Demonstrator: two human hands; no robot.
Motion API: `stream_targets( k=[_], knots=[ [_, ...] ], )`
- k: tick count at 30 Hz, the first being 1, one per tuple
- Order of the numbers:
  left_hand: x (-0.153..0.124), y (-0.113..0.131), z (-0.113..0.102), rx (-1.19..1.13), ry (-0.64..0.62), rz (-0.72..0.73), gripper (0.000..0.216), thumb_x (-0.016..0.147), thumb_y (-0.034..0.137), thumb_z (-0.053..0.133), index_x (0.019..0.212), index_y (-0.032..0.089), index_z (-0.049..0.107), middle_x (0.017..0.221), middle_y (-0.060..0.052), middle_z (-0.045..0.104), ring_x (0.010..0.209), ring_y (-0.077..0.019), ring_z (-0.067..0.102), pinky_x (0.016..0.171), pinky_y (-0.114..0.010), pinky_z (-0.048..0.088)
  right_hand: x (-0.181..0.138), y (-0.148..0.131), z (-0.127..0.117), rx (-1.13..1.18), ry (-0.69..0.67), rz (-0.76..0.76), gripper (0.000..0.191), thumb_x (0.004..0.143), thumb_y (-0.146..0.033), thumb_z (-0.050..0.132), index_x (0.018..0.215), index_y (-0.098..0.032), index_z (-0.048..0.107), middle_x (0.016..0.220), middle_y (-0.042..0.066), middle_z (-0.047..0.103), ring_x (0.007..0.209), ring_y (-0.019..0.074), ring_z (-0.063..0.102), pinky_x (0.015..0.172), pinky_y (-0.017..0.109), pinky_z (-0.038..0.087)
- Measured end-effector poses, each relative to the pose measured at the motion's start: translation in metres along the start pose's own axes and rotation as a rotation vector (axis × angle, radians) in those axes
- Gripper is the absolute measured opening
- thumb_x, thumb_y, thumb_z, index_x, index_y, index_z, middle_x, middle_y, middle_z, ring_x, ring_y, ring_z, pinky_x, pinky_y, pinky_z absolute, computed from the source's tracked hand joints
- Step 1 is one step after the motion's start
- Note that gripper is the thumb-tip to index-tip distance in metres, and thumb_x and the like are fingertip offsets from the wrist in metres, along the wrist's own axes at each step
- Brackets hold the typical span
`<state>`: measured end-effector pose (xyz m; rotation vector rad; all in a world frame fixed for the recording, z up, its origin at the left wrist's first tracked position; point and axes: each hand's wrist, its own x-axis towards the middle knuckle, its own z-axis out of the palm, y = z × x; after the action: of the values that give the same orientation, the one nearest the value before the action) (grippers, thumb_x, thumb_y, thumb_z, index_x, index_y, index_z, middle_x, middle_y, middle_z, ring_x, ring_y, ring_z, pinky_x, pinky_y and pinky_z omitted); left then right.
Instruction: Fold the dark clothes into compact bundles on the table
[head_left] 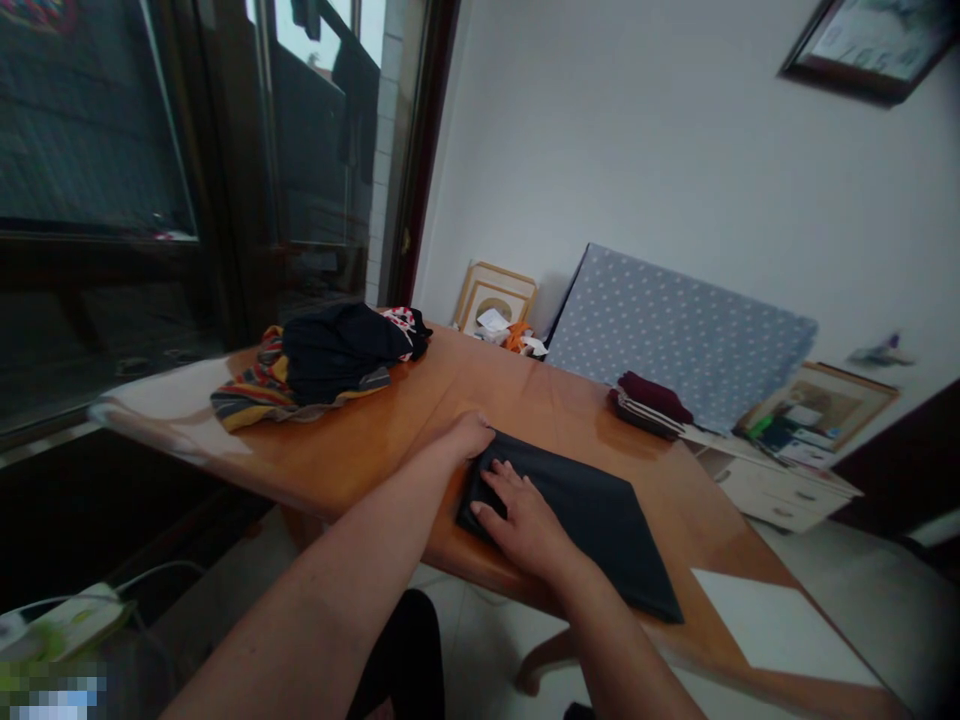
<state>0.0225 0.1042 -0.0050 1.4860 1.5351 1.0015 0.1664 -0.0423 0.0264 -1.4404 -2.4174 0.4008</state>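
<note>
A flat, folded dark garment [592,515] lies near the front edge of the wooden table [420,420]. My left hand [472,436] pinches its far left corner, with the fingertips partly hidden. Spread flat on the left part of the garment is my right hand [521,510], fingers apart and pressing down on the cloth. To the right of the garment lies a white rectangular sheet or board [784,625].
A heap of dark and striped clothes [330,355] sits on the table's left end. Folded clothes with a maroon one on top [652,398] are stacked at the far edge. Behind stand a dotted blue panel [682,330] and a white drawer cabinet [772,485].
</note>
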Motion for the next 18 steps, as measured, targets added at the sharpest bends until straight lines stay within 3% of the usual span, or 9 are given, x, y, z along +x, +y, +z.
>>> stream_targets(
  k=[8,15,18],
  knots=[
    [-0.007,0.008,-0.005,-0.025,0.019,0.013,0.008,0.083,0.024,0.061,0.079,0.018,0.06,0.061,0.001,0.057,0.058,-0.0139,0.052,0.057,-0.024,0.038,-0.008,0.0,-0.004,0.028,-0.016,0.011,0.069,0.094,-0.065,0.041,0.149,-0.023,0.042,0.158,0.009,0.032,0.15,0.0262,0.02,0.121,0.052,0.013],
    [-0.019,0.018,-0.013,-0.04,0.001,0.059,0.027,0.098,0.031,0.036,0.088,0.017,0.057,0.07,-0.001,0.061,0.059,-0.0134,0.055,0.058,-0.024,0.044,-0.026,0.024,-0.014,0.187,0.27,0.103,0.058,0.097,-0.058,0.037,0.135,-0.021,0.059,0.144,0.011,0.053,0.139,0.0236,0.043,0.118,0.047,0.028],
    [-0.027,0.021,-0.02,0.035,0.052,0.122,0.027,0.097,0.029,0.035,0.09,0.016,0.058,0.083,-0.007,0.065,0.075,-0.0173,0.061,0.071,-0.029,0.047,-0.04,0.043,-0.023,0.208,0.386,0.153,0.057,0.097,-0.058,0.039,0.128,-0.018,0.065,0.138,0.011,0.06,0.135,0.0237,0.048,0.116,0.045,0.033]
  ],
)
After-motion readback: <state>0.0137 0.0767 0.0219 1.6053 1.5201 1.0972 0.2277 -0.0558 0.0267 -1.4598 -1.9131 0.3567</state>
